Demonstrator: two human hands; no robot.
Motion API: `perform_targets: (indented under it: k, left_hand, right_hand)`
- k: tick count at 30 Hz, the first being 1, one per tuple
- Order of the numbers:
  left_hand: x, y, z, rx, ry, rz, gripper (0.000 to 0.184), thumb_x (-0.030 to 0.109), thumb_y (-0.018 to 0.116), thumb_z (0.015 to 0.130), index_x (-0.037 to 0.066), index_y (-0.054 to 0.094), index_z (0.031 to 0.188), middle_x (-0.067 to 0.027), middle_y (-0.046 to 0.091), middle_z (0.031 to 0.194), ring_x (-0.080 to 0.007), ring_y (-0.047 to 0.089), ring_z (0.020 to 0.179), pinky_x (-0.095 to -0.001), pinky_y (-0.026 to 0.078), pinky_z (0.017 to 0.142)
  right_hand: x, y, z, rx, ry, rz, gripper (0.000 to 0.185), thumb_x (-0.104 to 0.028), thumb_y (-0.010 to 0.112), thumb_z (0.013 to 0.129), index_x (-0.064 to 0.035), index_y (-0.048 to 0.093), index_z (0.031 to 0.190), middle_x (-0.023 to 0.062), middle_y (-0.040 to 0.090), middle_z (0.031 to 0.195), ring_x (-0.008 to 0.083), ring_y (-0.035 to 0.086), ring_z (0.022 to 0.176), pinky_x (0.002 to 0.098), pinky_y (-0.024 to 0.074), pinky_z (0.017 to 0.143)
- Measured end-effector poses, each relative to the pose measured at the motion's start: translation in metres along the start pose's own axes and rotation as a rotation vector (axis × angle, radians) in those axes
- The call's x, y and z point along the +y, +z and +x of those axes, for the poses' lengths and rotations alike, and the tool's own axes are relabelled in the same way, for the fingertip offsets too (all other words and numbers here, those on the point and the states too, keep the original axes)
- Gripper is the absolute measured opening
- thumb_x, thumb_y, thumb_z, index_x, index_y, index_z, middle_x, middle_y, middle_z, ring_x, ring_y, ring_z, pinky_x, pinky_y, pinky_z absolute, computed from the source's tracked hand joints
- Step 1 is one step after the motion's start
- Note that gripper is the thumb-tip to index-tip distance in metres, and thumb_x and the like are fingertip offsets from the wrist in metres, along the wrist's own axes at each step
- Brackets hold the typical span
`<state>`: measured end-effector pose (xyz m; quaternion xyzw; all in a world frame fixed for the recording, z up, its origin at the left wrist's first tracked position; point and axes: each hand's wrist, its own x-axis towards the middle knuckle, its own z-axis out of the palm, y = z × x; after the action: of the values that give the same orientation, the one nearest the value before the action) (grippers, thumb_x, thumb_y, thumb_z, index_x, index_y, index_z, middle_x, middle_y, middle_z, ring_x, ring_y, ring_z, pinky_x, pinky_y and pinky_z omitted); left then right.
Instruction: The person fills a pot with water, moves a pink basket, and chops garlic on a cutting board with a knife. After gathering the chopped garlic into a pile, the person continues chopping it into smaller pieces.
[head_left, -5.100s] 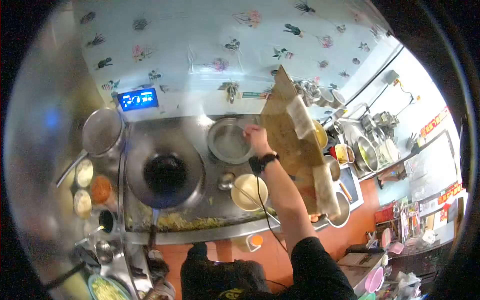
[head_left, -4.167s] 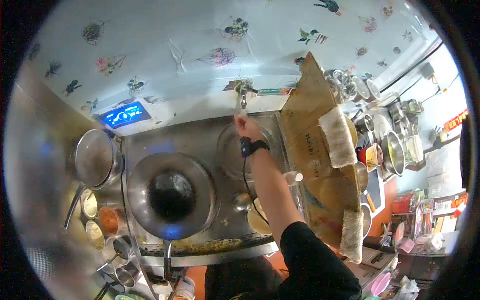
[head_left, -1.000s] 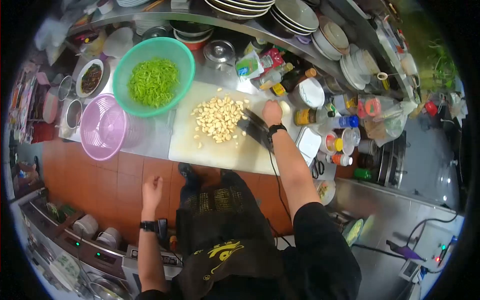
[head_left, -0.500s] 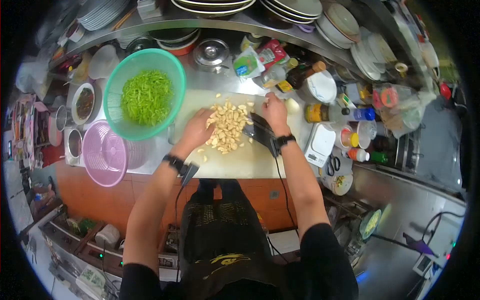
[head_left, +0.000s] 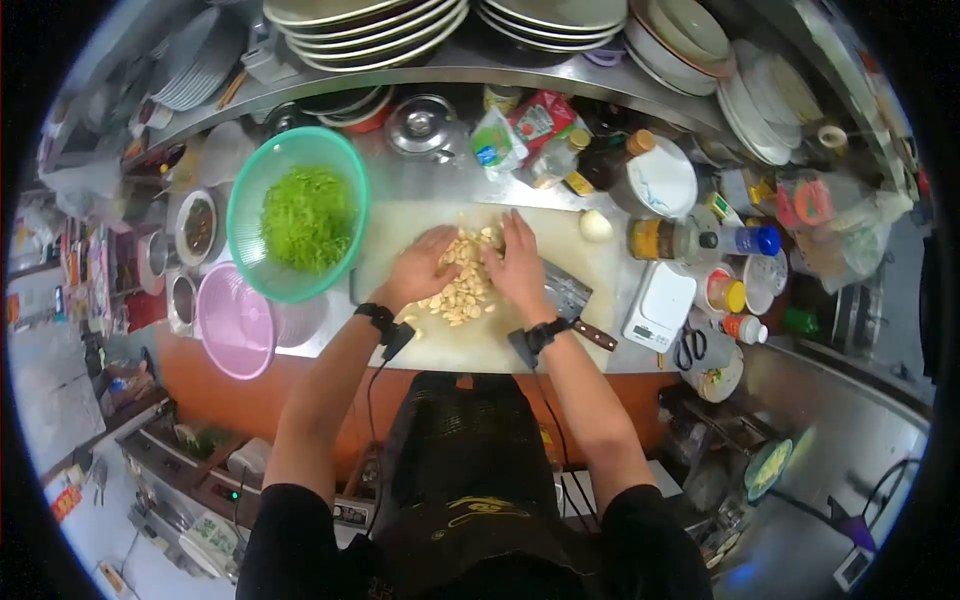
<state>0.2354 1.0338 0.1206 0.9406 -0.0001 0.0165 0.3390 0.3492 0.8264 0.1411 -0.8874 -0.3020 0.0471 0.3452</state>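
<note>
Peeled garlic cloves (head_left: pixel 466 296) lie heaped on a pale cutting board (head_left: pixel 460 352). My left hand (head_left: pixel 420 268) rests against the left side of the heap, fingers stretched out. Against its right side lies my right hand (head_left: pixel 514 266), also with extended fingers; some cloves are hidden beneath both hands. A cleaver (head_left: pixel 566 294) with a brown wooden handle lies flat on the board, just right of my right hand. A peeled onion (head_left: pixel 595 225) sits at the board's upper right.
Left of the board are a green basket of shredded green vegetable (head_left: pixel 308 222) and a pink basket (head_left: pixel 236 322). A kitchen scale (head_left: pixel 660 302), scissors (head_left: pixel 690 348) and jars stand right. Bottles and a lidded pot (head_left: pixel 421 126) line the back, under a plate shelf (head_left: pixel 540 76).
My right hand has moved left and toward me, onto the garlic's right side. The cleaver now lies farther right, away from the heap. My left hand stays at the garlic. The view has shifted.
</note>
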Motion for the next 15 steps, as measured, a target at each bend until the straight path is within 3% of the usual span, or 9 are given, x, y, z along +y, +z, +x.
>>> perform_targets:
  k: [2,4,6,8,11,12,13,15]
  left_hand:
    - [-0.011,0.013,-0.002,0.05,-0.051,-0.018,0.065,0.034,0.072,0.095,-0.002,0.055,0.146,-0.0255,0.055,0.151,-0.0435,0.049,0.144,-0.0496,0.04,0.121]
    - [0.01,-0.009,-0.007,0.144,-0.078,0.03,0.058,0.028,0.071,0.094,-0.002,0.06,0.142,-0.0251,0.055,0.153,-0.0415,0.049,0.144,-0.0493,0.039,0.122]
    - [0.025,-0.023,-0.026,0.301,-0.102,0.045,0.052,0.028,0.071,0.095,-0.001,0.064,0.137,-0.0256,0.063,0.143,-0.043,0.057,0.135,-0.0474,0.045,0.117]
    - [0.041,-0.037,-0.082,0.31,-0.398,-0.169,0.049,0.03,0.07,0.097,0.0,0.065,0.135,-0.0236,0.068,0.135,-0.0406,0.064,0.125,-0.0448,0.05,0.108]
    - [0.032,-0.04,-0.187,0.456,-0.97,-0.54,0.042,0.034,0.069,0.1,0.004,0.067,0.13,-0.0191,0.074,0.117,-0.0327,0.073,0.106,-0.0411,0.057,0.089]
    - [0.004,-0.02,-0.238,0.803,-1.132,-0.931,0.046,0.037,0.067,0.102,0.006,0.061,0.136,-0.016,0.07,0.112,-0.0302,0.072,0.099,-0.0413,0.057,0.084]
    - [0.005,-0.037,-0.27,1.055,-1.246,-1.169,0.06,0.042,0.067,0.101,0.003,0.05,0.144,-0.016,0.065,0.115,-0.0328,0.071,0.099,-0.0436,0.058,0.084]
    - [-0.013,-0.077,-0.316,1.433,-1.406,-1.389,0.073,0.047,0.067,0.1,-0.003,0.042,0.147,-0.0174,0.061,0.122,-0.0346,0.07,0.103,-0.0437,0.06,0.085]
  right_hand:
    - [0.023,0.032,0.013,-0.138,-0.045,0.037,0.061,-0.039,0.061,0.104,0.0048,0.055,0.146,0.0278,0.049,0.158,0.0432,0.042,0.15,0.0485,0.034,0.125]
    - [0.008,0.033,0.019,-0.315,-0.06,0.07,0.065,-0.041,0.059,0.106,0.0056,0.05,0.151,0.0269,0.045,0.161,0.0429,0.037,0.153,0.0491,0.0307,0.127]
    - [-0.005,0.022,0.018,-0.419,-0.092,0.091,0.065,-0.04,0.059,0.106,0.0045,0.049,0.152,0.0267,0.043,0.163,0.043,0.037,0.153,0.0489,0.0303,0.127]
    - [-0.002,0.014,0.012,-0.336,-0.236,-0.045,0.064,-0.04,0.059,0.106,0.0017,0.05,0.153,0.0262,0.043,0.163,0.0427,0.039,0.152,0.0479,0.03,0.128]
    - [-0.005,-0.018,0.009,-0.271,-0.185,0.058,0.06,-0.035,0.063,0.105,-0.0005,0.051,0.152,0.025,0.045,0.162,0.0423,0.043,0.15,0.0475,0.0349,0.124]
    - [-0.007,-0.032,0.005,-0.279,-0.124,0.117,0.059,-0.033,0.064,0.105,-0.0005,0.052,0.152,0.0249,0.045,0.161,0.0421,0.043,0.15,0.0475,0.0359,0.123]
    - [-0.007,-0.044,-0.001,-0.282,-0.06,0.173,0.058,-0.032,0.065,0.104,-0.0004,0.052,0.151,0.0248,0.046,0.161,0.0419,0.043,0.149,0.0475,0.037,0.123]
    - [-0.005,-0.063,-0.021,-0.252,-0.047,0.126,0.055,-0.029,0.066,0.104,0.0006,0.054,0.148,0.0254,0.048,0.158,0.0422,0.045,0.147,0.0467,0.0387,0.121]
